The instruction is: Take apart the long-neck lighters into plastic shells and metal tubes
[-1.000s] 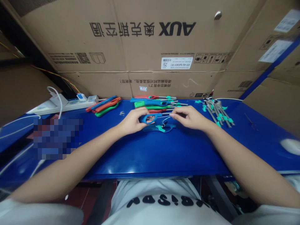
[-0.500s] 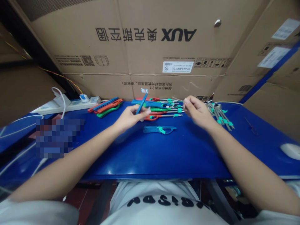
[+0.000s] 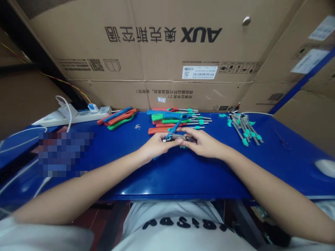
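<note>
Assembling, seemingly, two-handed. Head view: left hand (image 3: 155,143), grip narrow, holds blue handle piece (image 3: 173,129); right hand (image 3: 209,143), grip narrow, apparently on a dark piece (image 3: 192,139). Both over the counter (image 3: 183,177), lighters (image 3: 170,121) behind. Next move likely calls for steady left hold, fine right-hand alignment.

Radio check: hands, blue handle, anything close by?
Left hand gripping blue handle. Right hand up against left, its exact grip hidden. Handle partly covered by hands. Lighters piled close behind.
</note>
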The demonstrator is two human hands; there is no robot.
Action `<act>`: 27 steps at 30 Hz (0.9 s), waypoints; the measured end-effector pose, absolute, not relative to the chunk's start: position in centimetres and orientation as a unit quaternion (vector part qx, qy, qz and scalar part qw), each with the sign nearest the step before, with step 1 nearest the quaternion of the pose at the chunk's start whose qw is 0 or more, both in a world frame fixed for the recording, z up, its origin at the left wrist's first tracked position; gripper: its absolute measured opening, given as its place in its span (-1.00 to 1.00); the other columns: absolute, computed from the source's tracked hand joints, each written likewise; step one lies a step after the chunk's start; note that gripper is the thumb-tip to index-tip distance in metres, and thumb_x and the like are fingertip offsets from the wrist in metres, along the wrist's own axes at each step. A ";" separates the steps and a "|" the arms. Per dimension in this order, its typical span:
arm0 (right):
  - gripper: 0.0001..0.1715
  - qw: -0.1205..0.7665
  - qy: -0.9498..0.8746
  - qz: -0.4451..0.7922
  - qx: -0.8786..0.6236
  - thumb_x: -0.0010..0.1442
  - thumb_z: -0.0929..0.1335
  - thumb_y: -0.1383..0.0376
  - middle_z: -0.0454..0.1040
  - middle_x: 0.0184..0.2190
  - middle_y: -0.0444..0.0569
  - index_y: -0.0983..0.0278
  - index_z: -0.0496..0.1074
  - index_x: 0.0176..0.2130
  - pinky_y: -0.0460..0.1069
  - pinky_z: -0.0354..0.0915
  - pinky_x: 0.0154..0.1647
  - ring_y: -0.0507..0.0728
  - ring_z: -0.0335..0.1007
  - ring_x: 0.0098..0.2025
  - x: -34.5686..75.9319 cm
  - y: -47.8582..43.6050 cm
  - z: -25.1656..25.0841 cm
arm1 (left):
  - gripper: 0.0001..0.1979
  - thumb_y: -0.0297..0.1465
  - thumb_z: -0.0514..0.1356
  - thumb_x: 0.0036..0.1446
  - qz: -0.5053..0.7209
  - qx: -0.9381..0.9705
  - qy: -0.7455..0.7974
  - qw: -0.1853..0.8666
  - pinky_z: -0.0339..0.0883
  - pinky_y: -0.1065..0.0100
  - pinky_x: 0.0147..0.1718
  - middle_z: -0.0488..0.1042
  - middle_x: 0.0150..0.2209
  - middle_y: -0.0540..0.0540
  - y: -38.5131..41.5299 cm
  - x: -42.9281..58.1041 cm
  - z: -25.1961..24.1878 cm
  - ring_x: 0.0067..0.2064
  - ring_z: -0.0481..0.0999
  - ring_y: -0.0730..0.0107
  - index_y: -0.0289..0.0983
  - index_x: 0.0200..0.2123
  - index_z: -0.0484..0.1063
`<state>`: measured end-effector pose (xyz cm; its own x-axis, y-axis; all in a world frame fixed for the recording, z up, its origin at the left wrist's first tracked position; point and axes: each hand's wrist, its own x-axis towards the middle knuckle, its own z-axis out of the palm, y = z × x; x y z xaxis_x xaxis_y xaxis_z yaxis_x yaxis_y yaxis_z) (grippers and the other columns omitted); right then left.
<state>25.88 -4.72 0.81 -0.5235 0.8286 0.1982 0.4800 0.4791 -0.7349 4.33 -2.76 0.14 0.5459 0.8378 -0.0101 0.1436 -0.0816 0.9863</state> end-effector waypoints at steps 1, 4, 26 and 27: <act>-0.59 0.260 -0.820 0.285 -0.423 0.36 0.26 0.23 0.58 -0.19 0.02 0.23 0.30 0.17 0.02 0.35 -0.20 0.16 0.52 -0.21 26.0 -4.7 0.9 | -0.68 -0.18 0.37 0.04 0.315 0.710 0.364 0.513 0.24 0.39 -0.48 0.47 -0.49 0.01 -2.6 4.2 0.1 -0.48 0.38 0.44 -0.30 -0.24 0.59; -0.59 0.192 -0.831 0.160 -0.498 0.41 0.20 0.22 0.58 -0.23 0.05 0.27 0.30 0.18 0.00 0.25 -0.31 0.17 0.49 -0.28 25.9 -4.9 1.0 | -0.75 -0.35 0.34 0.03 0.327 0.802 0.354 0.352 0.41 0.29 -0.19 0.64 -0.21 -0.07 -1.9 3.6 -0.1 -0.19 0.58 0.20 -0.27 -0.17 0.59; -0.64 0.037 -0.567 -0.007 -0.823 0.27 0.34 0.11 0.57 -0.05 0.29 0.28 0.51 -0.06 0.18 0.37 -0.17 0.41 0.52 -0.06 36.9 0.1 1.3 | -0.60 -0.22 0.35 0.03 0.243 0.875 0.379 0.176 0.42 0.16 -0.07 0.45 -0.16 -0.14 -0.5 1.5 0.8 -0.09 0.49 0.10 -0.27 -0.06 0.56; -0.63 0.039 -0.555 -0.006 -0.831 0.26 0.34 0.12 0.56 -0.04 0.32 0.30 0.51 -0.05 0.22 0.38 -0.15 0.43 0.51 -0.04 37.9 0.5 0.9 | -0.54 -0.26 0.31 0.05 0.238 0.881 0.367 0.181 0.43 0.16 -0.04 0.43 -0.14 -0.15 -0.7 1.6 0.7 -0.07 0.48 0.11 -0.26 0.04 0.53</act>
<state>37.90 0.46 0.90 0.3845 0.9216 0.0530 0.9226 -0.3815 -0.0574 1.62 -0.74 0.67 0.6169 0.7333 0.2860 0.5612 -0.6645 0.4935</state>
